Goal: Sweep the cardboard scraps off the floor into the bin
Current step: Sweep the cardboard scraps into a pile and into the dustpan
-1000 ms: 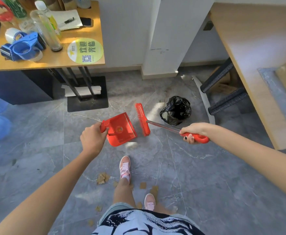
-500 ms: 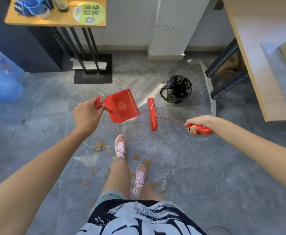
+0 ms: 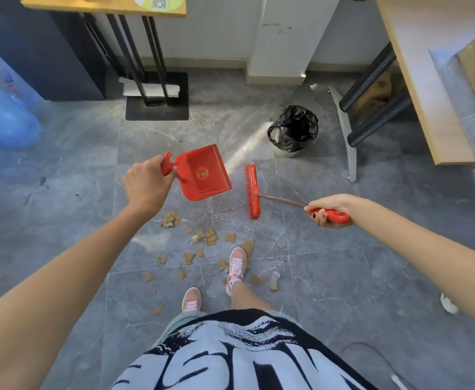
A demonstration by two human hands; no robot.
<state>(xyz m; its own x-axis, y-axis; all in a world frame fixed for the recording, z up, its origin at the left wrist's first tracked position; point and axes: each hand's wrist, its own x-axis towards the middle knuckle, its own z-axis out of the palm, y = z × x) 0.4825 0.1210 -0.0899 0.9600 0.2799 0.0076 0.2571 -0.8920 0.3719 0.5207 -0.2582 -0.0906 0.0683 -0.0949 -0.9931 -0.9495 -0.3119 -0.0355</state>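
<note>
My left hand [image 3: 145, 187] grips the handle of a red dustpan [image 3: 204, 174], held in the air with its mouth turned to the right. My right hand [image 3: 327, 209] holds the red handle of a small red broom [image 3: 251, 191], bristles pointing left, a short way right of the dustpan. Several brown cardboard scraps [image 3: 209, 237] lie scattered on the grey tiled floor below both tools, around my pink shoes [image 3: 236, 264]. A small bin lined with a black bag [image 3: 294, 130] stands on the floor beyond the broom, to the upper right.
A wooden table on black legs [image 3: 135, 54] with a dark base plate stands at the back left. Blue water jugs [image 3: 4, 119] sit at the left. A wooden desk [image 3: 427, 88] and a chair base [image 3: 346, 130] fill the right. A white pillar [image 3: 282, 38] rises behind the bin.
The view has tilted down and I have stepped back, so more scraps show in front of my feet. The dustpan and broom have drawn apart, with the broom now lower right.
</note>
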